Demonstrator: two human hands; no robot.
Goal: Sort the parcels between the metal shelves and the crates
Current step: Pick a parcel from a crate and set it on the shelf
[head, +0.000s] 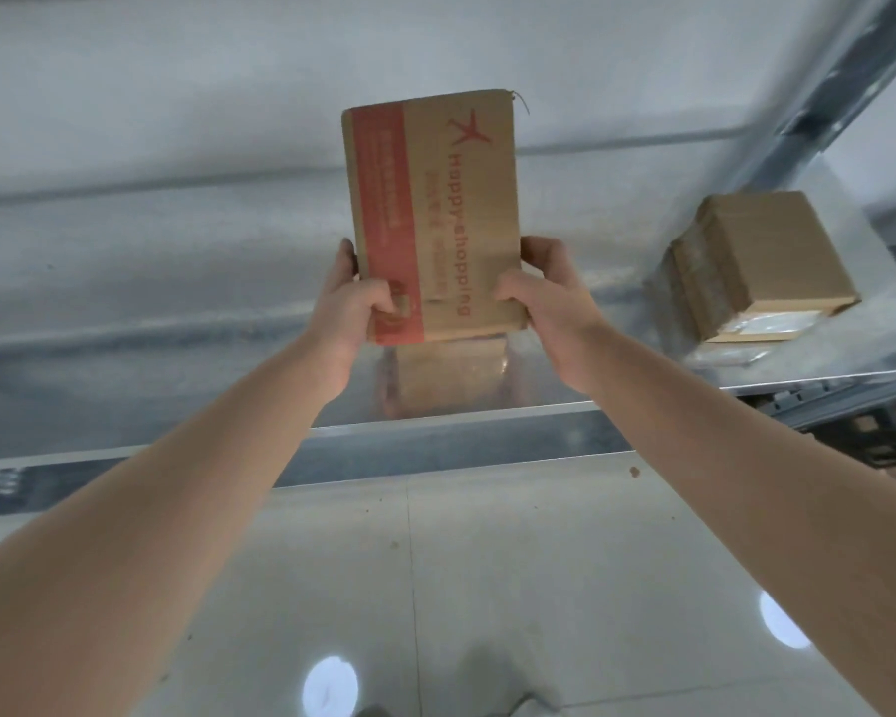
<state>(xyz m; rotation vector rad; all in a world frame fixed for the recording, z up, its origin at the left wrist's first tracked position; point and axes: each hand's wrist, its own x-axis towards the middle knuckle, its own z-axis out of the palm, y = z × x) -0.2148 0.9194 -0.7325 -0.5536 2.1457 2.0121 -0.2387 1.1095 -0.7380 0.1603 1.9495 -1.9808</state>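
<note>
A flat brown cardboard parcel [435,199] with a red stripe and red "Happy shopping" print is held over the metal shelf [177,261]. My left hand [353,307] grips its near left corner, thumb on top. My right hand [544,292] grips the near right corner. The parcel's near end is raised above the shelf surface, and its reflection shows on the metal below. Whether its far end touches the shelf cannot be told.
A brown cardboard box [761,261] lies on the shelf at the right, beside the grey upright post [839,80]. The shelf's front lip [461,432] runs across below my hands. A glossy tiled floor [487,587] lies beneath.
</note>
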